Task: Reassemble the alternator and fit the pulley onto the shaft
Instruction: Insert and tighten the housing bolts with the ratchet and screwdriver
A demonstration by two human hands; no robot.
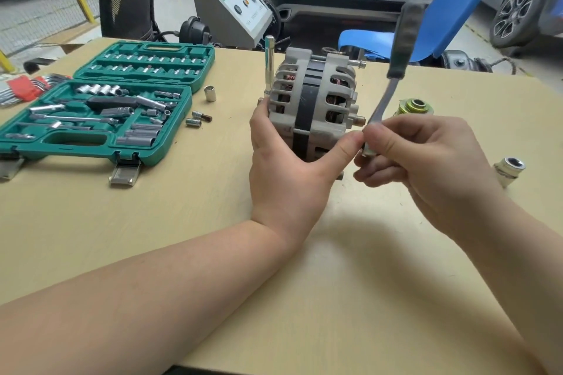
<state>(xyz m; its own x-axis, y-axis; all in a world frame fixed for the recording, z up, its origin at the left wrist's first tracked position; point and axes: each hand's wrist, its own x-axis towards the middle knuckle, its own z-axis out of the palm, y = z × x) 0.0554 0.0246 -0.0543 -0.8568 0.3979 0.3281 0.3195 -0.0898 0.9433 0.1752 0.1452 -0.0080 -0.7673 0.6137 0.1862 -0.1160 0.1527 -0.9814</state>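
We hold the alternator (312, 103) on its side on the wooden table (350, 298), so its shaft axis runs left to right, with the bare shaft stub (360, 120) pointing toward our right hand (426, 158). Our left hand (289, 161) grips the housing from the near side, thumb stretched along its lower right edge. Our right hand pinches the head of a ratchet wrench (396, 70) just beside that edge, apparently on a through-bolt, though the fingers hide the socket; the handle rises up and away from us. The pulley (414, 106) stands on the table just behind our right hand, close to the shaft end, so the right hand is nearer to it. A loose socket (509, 169) lies further right. Another bolt (359, 64) juts from the housing's top. The open green socket set (100, 106) is well apart on the left; nothing blocks the way from pulley to shaft except the wrench itself
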